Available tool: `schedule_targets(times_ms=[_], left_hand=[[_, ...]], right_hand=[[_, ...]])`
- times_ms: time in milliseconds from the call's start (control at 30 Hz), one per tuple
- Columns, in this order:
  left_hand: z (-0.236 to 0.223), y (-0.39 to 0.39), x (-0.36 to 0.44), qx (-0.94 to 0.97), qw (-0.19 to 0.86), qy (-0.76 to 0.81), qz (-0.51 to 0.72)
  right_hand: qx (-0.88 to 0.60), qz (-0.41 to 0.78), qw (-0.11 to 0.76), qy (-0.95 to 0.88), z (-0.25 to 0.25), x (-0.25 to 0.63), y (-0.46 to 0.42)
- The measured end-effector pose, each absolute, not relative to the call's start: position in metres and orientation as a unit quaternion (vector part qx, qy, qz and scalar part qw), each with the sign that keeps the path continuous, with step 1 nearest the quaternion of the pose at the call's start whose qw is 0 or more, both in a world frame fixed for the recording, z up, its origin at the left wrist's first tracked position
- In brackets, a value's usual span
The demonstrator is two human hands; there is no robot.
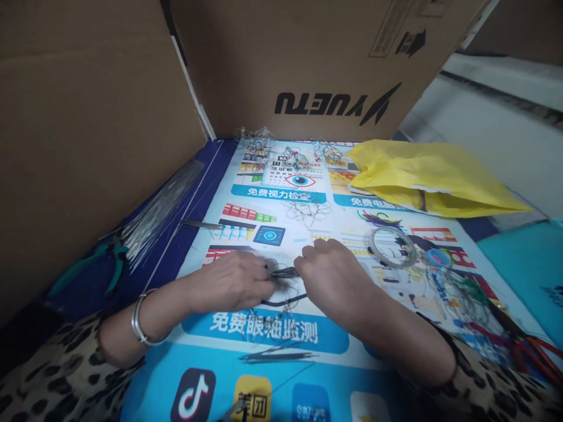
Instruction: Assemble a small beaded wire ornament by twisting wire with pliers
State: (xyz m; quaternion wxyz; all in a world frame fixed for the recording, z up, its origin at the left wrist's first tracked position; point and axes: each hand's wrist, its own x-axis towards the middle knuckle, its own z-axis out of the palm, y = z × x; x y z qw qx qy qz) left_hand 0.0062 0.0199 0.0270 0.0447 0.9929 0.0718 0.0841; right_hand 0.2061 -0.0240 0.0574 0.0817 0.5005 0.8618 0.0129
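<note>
My left hand (235, 282) and my right hand (335, 275) meet over a printed poster (272, 346) that covers the table. Both are closed in a pinch around a small dark tool (285, 272), seemingly fine pliers, with thin looped wire (281, 296) hanging below it. The left wrist wears a silver bangle (138, 321). Which hand grips the tool and which the wire is hard to tell.
A bundle of straight silver wires (160, 205) and green-handled pliers (103, 264) lie at the left. A yellow plastic bag (428, 179), a tape roll (393, 246), coloured wire bits (461, 293) and red-handled pliers (536, 354) lie right. Cardboard walls (88, 117) stand behind and left.
</note>
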Motion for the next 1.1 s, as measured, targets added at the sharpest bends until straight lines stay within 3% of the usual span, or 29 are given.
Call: schedule_targets(times_ms=[433, 1100], left_hand=[[0.031, 0.02, 0.005, 0.99, 0.111, 0.082, 0.037], [0.025, 0.027, -0.005, 0.915, 0.353, 0.164, 0.1]], right_hand=[[0.488, -0.007, 0.092, 0.868, 0.065, 0.207, -0.026], [0.504, 0.003, 0.099, 0.858, 0.054, 0.213, -0.024]])
